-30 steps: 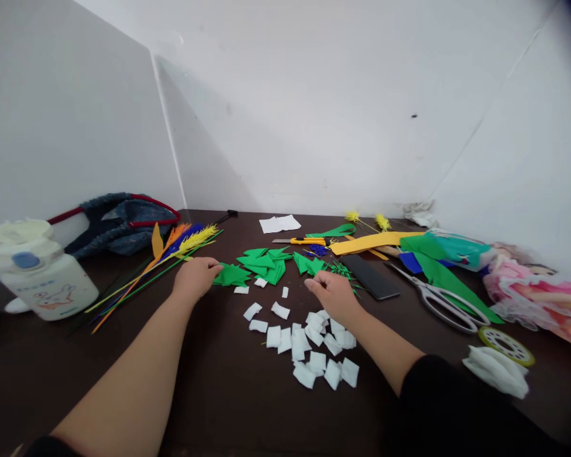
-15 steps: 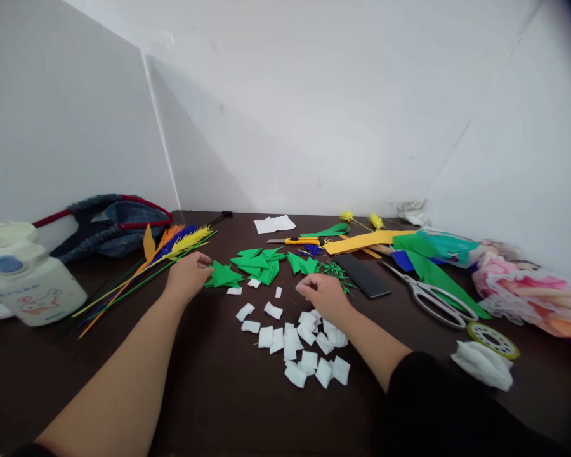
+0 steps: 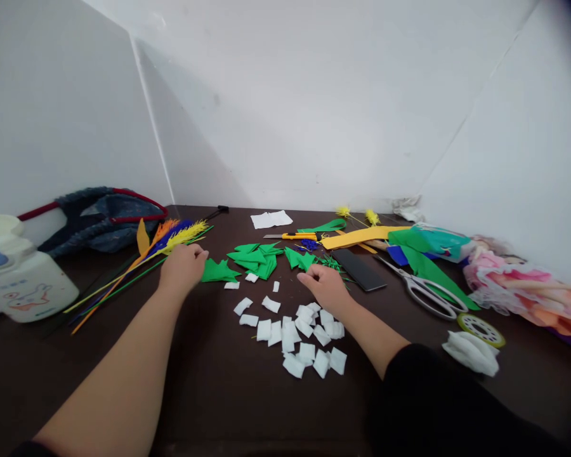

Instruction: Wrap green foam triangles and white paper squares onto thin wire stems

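Note:
My left hand (image 3: 181, 270) is closed, its fingers curled in above the table between a green paper piece (image 3: 219, 271) and the paper flower stems (image 3: 124, 270). Whether it pinches anything is hidden. My right hand (image 3: 326, 284) is also closed, thumb against the curled fingers; nothing it may hold can be made out. Close beyond it lie more green pieces (image 3: 299, 259) and a green fringed strip (image 3: 330, 261). Several small white soft squares (image 3: 289, 336) are scattered on the table in front of my hands. A pile of green leaf-shaped pieces (image 3: 254, 257) sits between the hands.
A utility knife (image 3: 295, 236) lies behind the green pile, near a white sheet (image 3: 271, 219). Rightward are a black phone-like slab (image 3: 360, 270), scissors (image 3: 431, 297), a tape roll (image 3: 480, 330), a white wad (image 3: 471, 352) and a doll (image 3: 509, 279). A white bottle (image 3: 26, 279) stands left.
The view has shifted slightly. My left fingers have curled in further, and my right hand's fingers are more bunched. The pieces on the table lie as before.

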Demonstrator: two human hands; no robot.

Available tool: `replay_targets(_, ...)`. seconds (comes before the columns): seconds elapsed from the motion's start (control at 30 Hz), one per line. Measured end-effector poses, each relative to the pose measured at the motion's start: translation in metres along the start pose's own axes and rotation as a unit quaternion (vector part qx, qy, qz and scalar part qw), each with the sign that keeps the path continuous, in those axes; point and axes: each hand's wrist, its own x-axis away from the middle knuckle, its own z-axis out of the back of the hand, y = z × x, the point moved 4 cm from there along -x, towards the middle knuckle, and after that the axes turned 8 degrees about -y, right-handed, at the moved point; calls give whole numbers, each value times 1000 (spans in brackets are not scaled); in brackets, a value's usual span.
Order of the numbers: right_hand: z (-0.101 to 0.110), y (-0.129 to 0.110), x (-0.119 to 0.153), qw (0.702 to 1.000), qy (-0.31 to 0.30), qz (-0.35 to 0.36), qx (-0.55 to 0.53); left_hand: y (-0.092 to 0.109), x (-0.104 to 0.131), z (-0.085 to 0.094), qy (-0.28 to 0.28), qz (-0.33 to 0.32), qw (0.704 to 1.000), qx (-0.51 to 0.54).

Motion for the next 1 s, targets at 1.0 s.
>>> replay_targets(1.0,-53,-53,1,920,-234,216,228,57,27,-49,-54,-76,974,204)
